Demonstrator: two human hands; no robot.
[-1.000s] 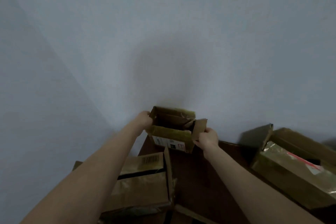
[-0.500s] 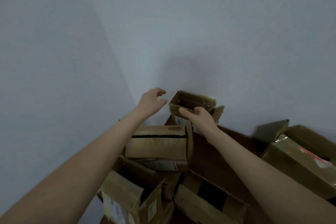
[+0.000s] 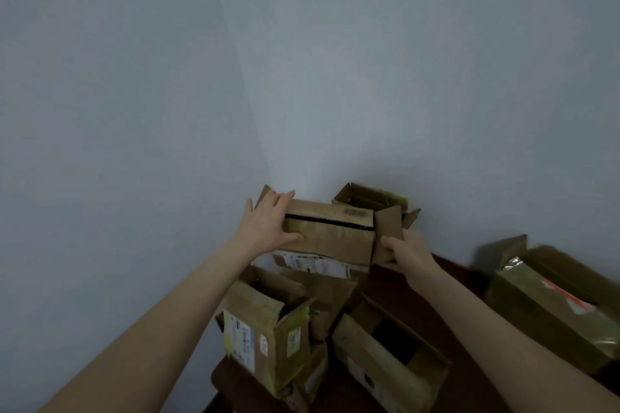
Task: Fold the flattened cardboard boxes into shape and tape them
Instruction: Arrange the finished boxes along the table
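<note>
Pale blue-grey walls (image 3: pixel 141 84) meet in a corner behind a dark brown counter (image 3: pixel 446 282) crowded with worn cardboard boxes. A person reaches in with both bare arms to a long brown box (image 3: pixel 330 240) that sits on top of the pile near the corner, a dark slit running along its top and white shipping labels on its front face. The left hand (image 3: pixel 268 225) lies spread over the box's left end, fingers straight across the top and thumb along the front. The right hand (image 3: pixel 407 251) pinches the flap (image 3: pixel 387 228) that stands open at the box's right end, thumb on its near face. Just behind sits a small open box (image 3: pixel 365 196) against the wall. Lower in the pile, a labelled open box (image 3: pixel 265 329) tilts at the counter's left edge, another open box (image 3: pixel 385 355) lies beside it, and a large box (image 3: pixel 543 305) wrapped in shiny tape rests well apart at the right.
</note>
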